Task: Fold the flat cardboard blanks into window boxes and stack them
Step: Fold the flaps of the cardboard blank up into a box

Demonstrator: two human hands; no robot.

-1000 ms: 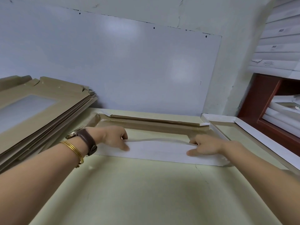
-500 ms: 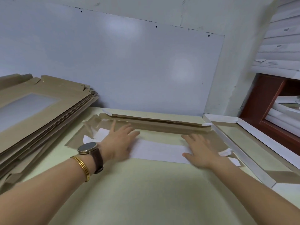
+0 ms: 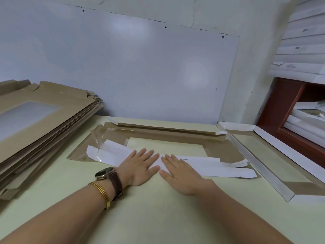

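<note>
A brown cardboard blank (image 3: 158, 133) with a clear window lies flat on the pale green table (image 3: 140, 217) in front of me. Its near flap (image 3: 211, 167) is folded over, white side up. My left hand (image 3: 140, 166) and my right hand (image 3: 177, 170) lie side by side, fingers straight, pressing the middle of that white flap down. The far flap stands slightly raised along the wall. A tall pile of flat brown window blanks (image 3: 40, 120) sits at the left.
A folded window box (image 3: 274, 155) with white walls lies at the right, next to a red-brown shelf frame (image 3: 284, 110). White boxes are piled on the shelves at the top right (image 3: 306, 41). A whiteboard (image 3: 123, 67) leans against the wall behind.
Both hands went from pinching the near flap's ends to lying flat on it, then slid inward until they meet at its middle. The flap now lies flatter.
</note>
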